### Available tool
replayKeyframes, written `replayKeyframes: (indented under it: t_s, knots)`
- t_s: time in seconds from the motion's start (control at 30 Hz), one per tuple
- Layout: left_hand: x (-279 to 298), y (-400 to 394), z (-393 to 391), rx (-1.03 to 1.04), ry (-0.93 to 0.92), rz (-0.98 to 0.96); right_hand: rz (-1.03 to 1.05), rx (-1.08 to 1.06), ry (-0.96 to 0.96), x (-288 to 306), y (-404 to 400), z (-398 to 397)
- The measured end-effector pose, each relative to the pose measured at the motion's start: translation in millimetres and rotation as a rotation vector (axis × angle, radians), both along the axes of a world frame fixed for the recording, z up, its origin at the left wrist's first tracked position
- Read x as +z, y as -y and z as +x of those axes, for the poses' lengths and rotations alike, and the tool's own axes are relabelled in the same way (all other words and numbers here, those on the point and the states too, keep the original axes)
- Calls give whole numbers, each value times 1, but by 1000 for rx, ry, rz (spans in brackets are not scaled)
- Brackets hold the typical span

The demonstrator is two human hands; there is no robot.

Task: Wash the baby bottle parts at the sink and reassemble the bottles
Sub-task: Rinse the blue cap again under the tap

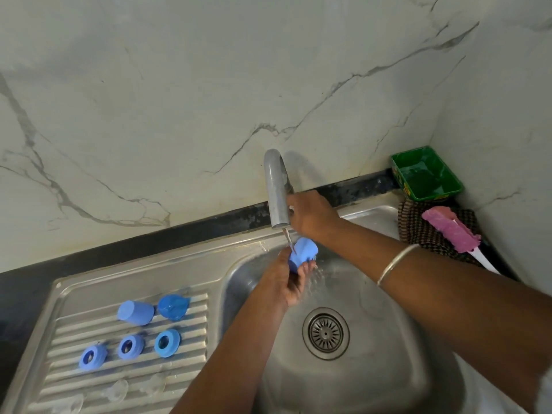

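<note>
My left hand (288,277) holds a light blue bottle cap (303,252) under a thin stream of water from the grey tap (276,189), over the steel sink basin (373,339). My right hand (310,215) reaches behind the tap spout, its fingers closed on something hidden there. On the ribbed drainboard (59,339) lie another light blue cap (136,313), a darker blue cap (173,306), three blue screw rings (130,346) and clear teats (118,389) near the front edge.
A green plastic tray (427,173) stands in the back right corner. Beside it a pink bottle brush (451,230) rests on a dark checked cloth (424,231). The drain strainer (325,333) sits in the basin. A marble wall rises behind the black counter edge.
</note>
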State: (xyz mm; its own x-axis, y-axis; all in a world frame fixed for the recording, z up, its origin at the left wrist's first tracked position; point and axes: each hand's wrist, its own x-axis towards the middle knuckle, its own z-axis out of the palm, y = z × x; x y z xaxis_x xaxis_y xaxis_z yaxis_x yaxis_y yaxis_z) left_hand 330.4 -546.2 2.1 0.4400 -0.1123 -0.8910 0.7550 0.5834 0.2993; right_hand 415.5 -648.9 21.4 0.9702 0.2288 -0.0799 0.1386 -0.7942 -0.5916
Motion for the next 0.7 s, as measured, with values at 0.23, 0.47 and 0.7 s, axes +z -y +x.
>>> replayKeyframes:
  t_s: [0.23, 0.47, 0.7]
  knots:
    - [1, -1, -19, 43, -11, -138, -29, -63, 67, 3, -8, 6]
    - [-2, 2, -44, -187, 124, 276, 131, -122, 35, 2, 0, -7]
    - [-19, -1, -72, -598, 236, 779, 199, -247, -143, -38, 38, -93]
